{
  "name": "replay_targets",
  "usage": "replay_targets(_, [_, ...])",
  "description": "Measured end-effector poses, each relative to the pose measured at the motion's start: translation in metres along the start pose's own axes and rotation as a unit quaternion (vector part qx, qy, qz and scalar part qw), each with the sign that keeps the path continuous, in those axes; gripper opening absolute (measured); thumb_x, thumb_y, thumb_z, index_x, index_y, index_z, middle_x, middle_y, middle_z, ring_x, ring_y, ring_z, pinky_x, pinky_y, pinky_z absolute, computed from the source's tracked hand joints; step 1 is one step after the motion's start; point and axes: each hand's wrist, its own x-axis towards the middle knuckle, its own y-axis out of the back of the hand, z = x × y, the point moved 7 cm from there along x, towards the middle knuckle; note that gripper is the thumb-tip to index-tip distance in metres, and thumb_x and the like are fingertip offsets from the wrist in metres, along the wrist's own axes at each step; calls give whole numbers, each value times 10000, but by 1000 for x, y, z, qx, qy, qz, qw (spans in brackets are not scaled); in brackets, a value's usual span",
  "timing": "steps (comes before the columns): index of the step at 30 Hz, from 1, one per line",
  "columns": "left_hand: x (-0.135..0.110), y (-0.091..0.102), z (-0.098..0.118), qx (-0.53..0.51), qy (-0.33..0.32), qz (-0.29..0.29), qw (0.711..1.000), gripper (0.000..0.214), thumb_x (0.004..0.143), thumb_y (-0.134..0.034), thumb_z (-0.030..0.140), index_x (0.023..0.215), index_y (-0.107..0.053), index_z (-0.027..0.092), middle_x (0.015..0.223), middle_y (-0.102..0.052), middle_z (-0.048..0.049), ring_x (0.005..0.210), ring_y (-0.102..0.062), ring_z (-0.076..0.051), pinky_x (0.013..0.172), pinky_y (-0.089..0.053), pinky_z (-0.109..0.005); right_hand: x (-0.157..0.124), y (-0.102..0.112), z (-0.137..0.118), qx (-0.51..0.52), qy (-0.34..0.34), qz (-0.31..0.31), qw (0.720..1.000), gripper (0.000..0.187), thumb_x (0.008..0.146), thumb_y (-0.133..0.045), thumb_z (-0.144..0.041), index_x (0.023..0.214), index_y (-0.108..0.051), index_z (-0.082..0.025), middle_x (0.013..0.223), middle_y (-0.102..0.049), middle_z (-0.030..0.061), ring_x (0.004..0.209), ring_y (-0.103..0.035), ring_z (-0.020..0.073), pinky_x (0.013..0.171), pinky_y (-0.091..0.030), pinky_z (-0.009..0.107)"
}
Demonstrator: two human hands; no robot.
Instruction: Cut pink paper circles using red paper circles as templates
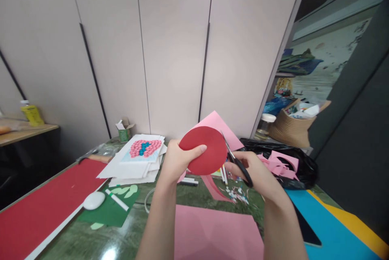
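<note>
My left hand (179, 158) pinches a round red paper disc (208, 150) by its left side, thumb on top. Behind the disc a sheet of pink paper (220, 122) sticks out at the top and right, held together with it. My right hand (249, 167) is closed around black-handled scissors (241, 167), whose blades point up along the disc's right edge, against the pink paper. Whether the blades are parted I cannot make out. Below the hands, a larger pink sheet (215, 231) lies on the green table, and a curved pink strip (217, 189) is near small paper scraps (238, 194).
To the left are white papers (127, 169) bearing a pink-and-blue dotted picture, green paper (117, 211) with a marker (117, 200), a white oval object (94, 201) and red sheeting (57, 203). On the right, a black bag (308, 167) holds pink offcuts beside blue paper (319, 223).
</note>
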Motion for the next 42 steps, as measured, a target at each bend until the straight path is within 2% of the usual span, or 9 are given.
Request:
replay_targets(4, [-2,2,0,7,-3,2,1000,291,570,-736,365,716,-681,119,714,-687,-77,686,-635,-226,528,-494,-261,0,0,-1,-7,-13,10,1000,233,688,-582,-278,548,-441,-156,486,-335,-56,480,-277,75,432,-214,205])
replay_targets(14, [-2,2,2,5,10,0,1000,270,558,-744,352,676,-677,119,698,-680,-78,655,-626,-205,509,-483,-240,-2,2,-5,-30,-11,10,999,203,658,-497,-171,479,-402,-164,446,-325,-55,451,-294,71,423,-226,196])
replay_targets(25, [0,5,-1,19,20,-5,1000,262,546,-747,350,642,-668,119,676,-675,-71,635,-623,-203,502,-469,-241,-2,5,2,-46,-26,-3,999,292,682,-536,-286,471,-369,-173,423,-332,-50,432,-296,70,396,-234,196])
replay_targets(36, [-1,5,2,40,24,-10,999,256,547,-738,341,664,-679,121,697,-687,-85,644,-631,-216,513,-478,-259,-5,9,11,-34,-24,-18,999,301,693,-529,-305,487,-348,-182,421,-329,-59,428,-284,72,415,-226,209])
replay_targets(42, [-1,2,1,38,21,-39,998,231,566,-731,328,673,-679,129,703,-684,-73,652,-623,-202,516,-472,-245,-8,9,13,-13,-24,-35,999,294,712,-487,-262,489,-312,-185,466,-266,-59,463,-218,68,434,-177,222])
